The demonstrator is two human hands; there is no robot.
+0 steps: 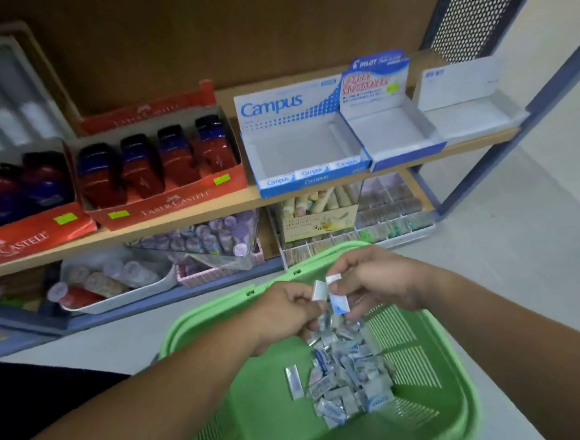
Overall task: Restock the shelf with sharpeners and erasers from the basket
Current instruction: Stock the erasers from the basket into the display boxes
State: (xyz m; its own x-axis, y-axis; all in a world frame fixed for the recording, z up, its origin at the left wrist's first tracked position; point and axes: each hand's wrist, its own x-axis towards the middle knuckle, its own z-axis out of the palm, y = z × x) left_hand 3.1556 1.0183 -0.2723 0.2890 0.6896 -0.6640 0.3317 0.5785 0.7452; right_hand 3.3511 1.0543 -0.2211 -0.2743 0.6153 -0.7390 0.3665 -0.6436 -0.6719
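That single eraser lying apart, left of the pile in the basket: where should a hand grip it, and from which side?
Pinch the single eraser across its two long edges, near the middle, coming down from above. It lies flat on the basket floor, apart from the pile, so both long edges look free.

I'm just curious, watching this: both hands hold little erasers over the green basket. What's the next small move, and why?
Probably carry the held erasers up into the empty Campus box on the shelf: the left hand and right hand both pinch erasers already, and the pile in the basket shows Campus wrappers.
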